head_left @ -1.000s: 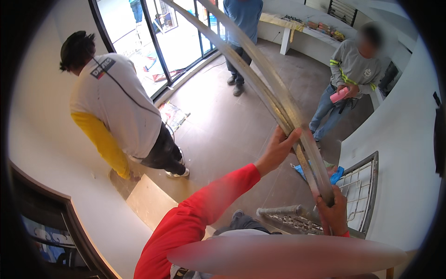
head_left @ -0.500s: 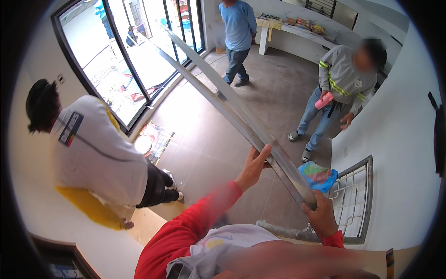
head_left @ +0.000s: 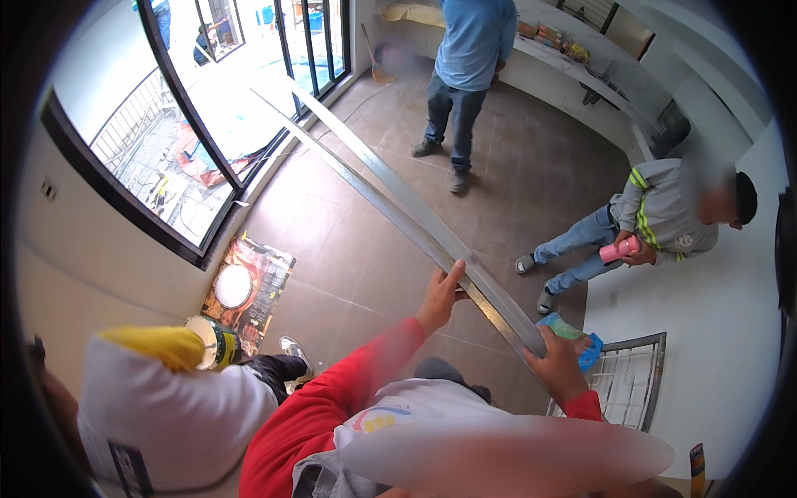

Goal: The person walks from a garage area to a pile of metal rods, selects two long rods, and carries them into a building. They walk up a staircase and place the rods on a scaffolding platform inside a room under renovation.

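Two long silvery metal bars (head_left: 378, 170) slope from the glass door at upper left down toward my body, spread apart at the far end and close together at the near end. My left hand (head_left: 440, 300) is closed around them partway along, thumb on top, its other fingers partly hidden beneath. Close to their near end, my right hand (head_left: 558, 367) grips the bars too. A blue-and-green plastic bag (head_left: 591, 350) lies just beyond my right hand, beside a grey-framed metal grille (head_left: 656, 373) leaning on the wall.
At left, a person in white and yellow (head_left: 178, 407) bends near a can (head_left: 217, 342) and a printed sheet (head_left: 270, 278). A person in blue (head_left: 475, 50) stands beyond the bars. At right, someone in grey (head_left: 664, 203) holds a pink cylinder (head_left: 621, 249). Dark-framed glass doors (head_left: 187, 108) line the left.
My view has shifted, while both hands stay on the bars. The person at left has bent lower. The person in blue has turned away. The person in grey now has both hands at the pink cylinder.
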Demonstrator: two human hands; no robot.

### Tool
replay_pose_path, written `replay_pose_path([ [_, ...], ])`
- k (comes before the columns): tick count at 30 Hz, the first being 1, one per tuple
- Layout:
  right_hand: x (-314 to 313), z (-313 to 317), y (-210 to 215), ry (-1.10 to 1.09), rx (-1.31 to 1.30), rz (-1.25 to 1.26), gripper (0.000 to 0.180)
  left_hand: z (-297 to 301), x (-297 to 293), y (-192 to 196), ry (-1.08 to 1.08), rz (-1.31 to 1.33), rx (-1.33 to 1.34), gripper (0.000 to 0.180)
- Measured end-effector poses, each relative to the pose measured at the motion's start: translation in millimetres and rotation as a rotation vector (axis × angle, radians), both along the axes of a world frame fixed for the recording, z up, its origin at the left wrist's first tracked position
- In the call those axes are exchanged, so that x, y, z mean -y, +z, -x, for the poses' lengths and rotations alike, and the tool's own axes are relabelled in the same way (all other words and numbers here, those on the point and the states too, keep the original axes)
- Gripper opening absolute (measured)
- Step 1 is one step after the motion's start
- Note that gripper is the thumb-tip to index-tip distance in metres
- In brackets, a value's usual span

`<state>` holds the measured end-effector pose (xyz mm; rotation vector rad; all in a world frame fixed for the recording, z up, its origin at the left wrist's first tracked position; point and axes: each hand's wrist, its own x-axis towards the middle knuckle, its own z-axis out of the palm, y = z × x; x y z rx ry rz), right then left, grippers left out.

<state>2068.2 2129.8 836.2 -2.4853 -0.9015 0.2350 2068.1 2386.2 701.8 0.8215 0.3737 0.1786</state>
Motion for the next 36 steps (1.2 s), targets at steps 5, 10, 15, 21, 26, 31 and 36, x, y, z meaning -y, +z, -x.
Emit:
replay_pose_path([
  [5,-99.7,-78.3,-45.9,0.018,-0.097,-0.006,0.045,-58.1,-105.2,-20.3,-0.009,0.020,-0.101,0.053],
  [10,-206.1,-176.0,-97.8,0.040,-0.114,0.064,0.050,-139.7,-215.9,-66.0,0.011,-0.272,-0.166,0.055],
  [15,-321.7,-276.5,-104.0,0.109,-0.197,-0.067,0.048,-232.9,-331.7,-81.2,0.022,0.054,-0.202,0.054],
  [21,-466.5,-373.2,-94.3,0.186,-0.248,-0.014,0.043,-310.5,-475.3,-69.4,0.060,0.055,-0.181,0.052],
  [26,-615.9,-438.9,-117.7,0.215,-0.301,-0.081,0.042,-366.6,-620.3,-85.2,0.099,0.008,-0.195,0.064],
  [31,-795.1,-483.2,-139.7,0.217,-0.319,-0.006,0.041,-402.4,-800.2,-94.6,0.109,0.024,-0.261,0.058],
  [36,-968.6,-503.8,-126.3,0.285,-0.327,-0.070,0.040,-421.4,-974.4,-74.5,0.126,0.025,-0.257,0.056],
])
